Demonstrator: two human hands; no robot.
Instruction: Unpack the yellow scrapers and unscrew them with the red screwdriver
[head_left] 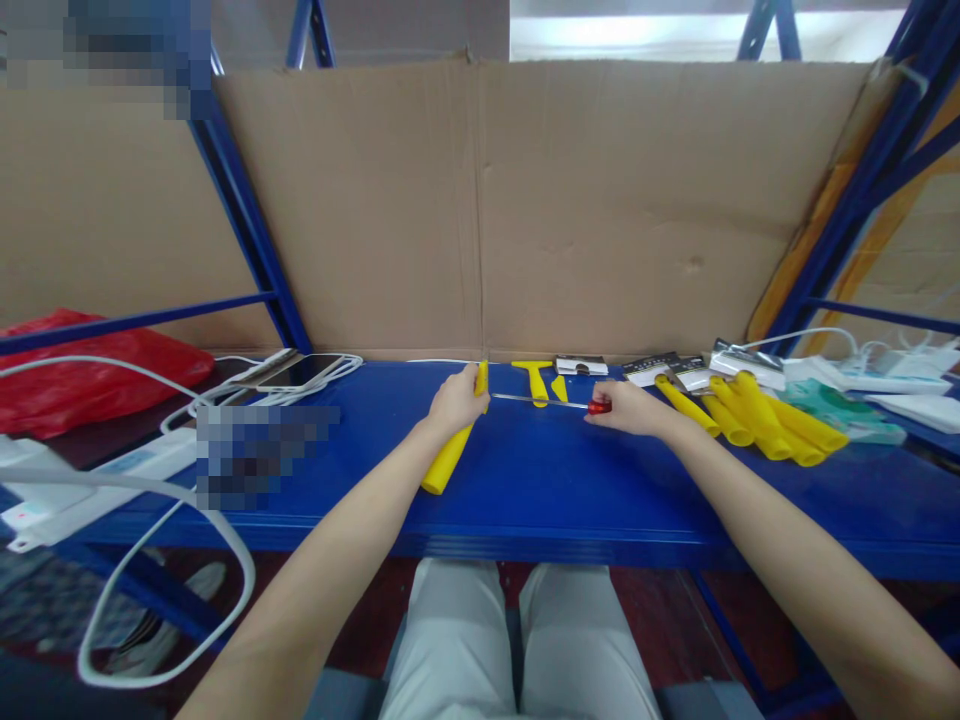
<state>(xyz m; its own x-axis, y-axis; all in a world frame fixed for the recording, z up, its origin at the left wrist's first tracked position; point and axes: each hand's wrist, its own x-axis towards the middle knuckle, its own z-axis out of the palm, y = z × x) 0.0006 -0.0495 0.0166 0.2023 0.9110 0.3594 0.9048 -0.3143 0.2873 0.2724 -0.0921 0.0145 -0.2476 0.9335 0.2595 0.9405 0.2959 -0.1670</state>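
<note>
- Evidently we had the left hand (459,402) closed round the upper part of a yellow tool (448,462), perhaps to steady it; its tubular end slanted out below the fist, towards us.
- Our right hand (624,408) was wrapped round the red grip of a screwdriver (599,407), its shaft level and aimed at the left hand, probably to keep the tip in line with the yellow tool. We could not tell whether the tip touched it.
- Just beyond the shaft, between our hands, lay a T-shaped yellow piece (537,382) and a small yellow piece (559,388), with a flat packet (582,366) behind, all seemingly within easy reach.
- Right of the right hand, we had yellow tubes (757,420) bunched side by side, likely to keep them together, near some black-and-white packets (651,368).
- Beyond both hands, the cardboard (622,210) closed off the back; nearer us, below the hands, the blue tabletop (559,480) gave open room as far as its front edge.
- Left of the left hand, well apart, a phone (315,370) and white cables (341,372) limited sideways movement.
</note>
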